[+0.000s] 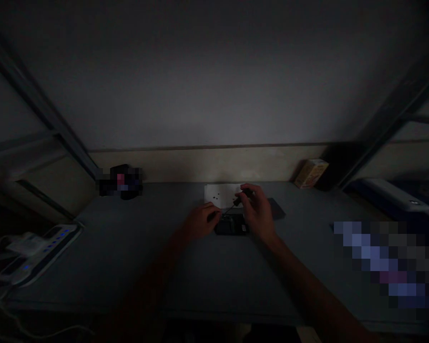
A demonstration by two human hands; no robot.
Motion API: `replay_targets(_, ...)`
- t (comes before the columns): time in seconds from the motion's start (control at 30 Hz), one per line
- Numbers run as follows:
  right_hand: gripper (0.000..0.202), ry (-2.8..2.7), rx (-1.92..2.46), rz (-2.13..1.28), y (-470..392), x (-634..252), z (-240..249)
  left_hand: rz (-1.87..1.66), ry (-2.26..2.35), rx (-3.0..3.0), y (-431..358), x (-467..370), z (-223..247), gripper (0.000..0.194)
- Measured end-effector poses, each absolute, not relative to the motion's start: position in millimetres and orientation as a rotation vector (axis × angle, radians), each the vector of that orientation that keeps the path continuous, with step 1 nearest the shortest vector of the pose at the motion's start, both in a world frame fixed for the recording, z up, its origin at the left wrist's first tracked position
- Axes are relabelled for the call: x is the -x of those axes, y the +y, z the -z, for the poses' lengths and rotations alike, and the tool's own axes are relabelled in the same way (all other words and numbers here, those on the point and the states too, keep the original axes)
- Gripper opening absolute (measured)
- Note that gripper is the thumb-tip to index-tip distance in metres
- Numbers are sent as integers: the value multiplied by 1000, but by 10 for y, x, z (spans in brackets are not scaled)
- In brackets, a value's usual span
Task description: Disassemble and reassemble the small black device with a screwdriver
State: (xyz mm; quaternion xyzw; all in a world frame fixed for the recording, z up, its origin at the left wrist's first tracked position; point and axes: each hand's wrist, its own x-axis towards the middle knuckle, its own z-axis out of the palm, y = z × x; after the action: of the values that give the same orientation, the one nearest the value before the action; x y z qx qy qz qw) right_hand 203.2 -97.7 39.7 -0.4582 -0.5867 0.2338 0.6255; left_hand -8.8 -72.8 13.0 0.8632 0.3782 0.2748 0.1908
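Observation:
A dark opened device (231, 225), which looks like a phone with its inner parts showing, lies flat on the grey table (136, 257). My right hand (258, 212) is closed around the dark handle of a screwdriver (238, 202). Its thin shaft slants down and left to the device's upper left part. My left hand (202, 220) rests at that same corner with its fingertips pinched together near the tip; what they hold is too dark to make out. Behind the device, a white sheet of paper (221, 191) carries several tiny dark pieces, probably screws.
A dark flat panel (277, 208) lies right of my right hand. A yellowish box (310, 173) stands by the wall at the back right. On the left sits a white power strip (46, 255) with cables. Blurred-out items lie at the back left and far right.

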Motion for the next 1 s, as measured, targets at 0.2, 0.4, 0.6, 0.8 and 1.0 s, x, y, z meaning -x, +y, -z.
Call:
replay_targets(0.2, 12, -1588, 944, -536, -823, -1877, -720, -747, 1035, -2468, -750, 77, -108, 22)
replay_targets(0.4, 15, -1499, 890, -544, -727, -1741, -771, -756, 1050, -2501, -720, 39, -52, 19)
replay_targets(0.6, 28, -1459, 806, -799, -829, -1872, -677, -763, 1063, -2490, -728, 32, -52, 22)
replay_targets(0.8, 18, -1499, 830, -705, -877, -1894, -663, -806, 1051, -2482, -728, 31, -24, 22)
replay_targets(1.0, 17, -1529, 880, -617, -869, -1870, -681, -811, 1083, -2472, -740, 15, -37, 22)
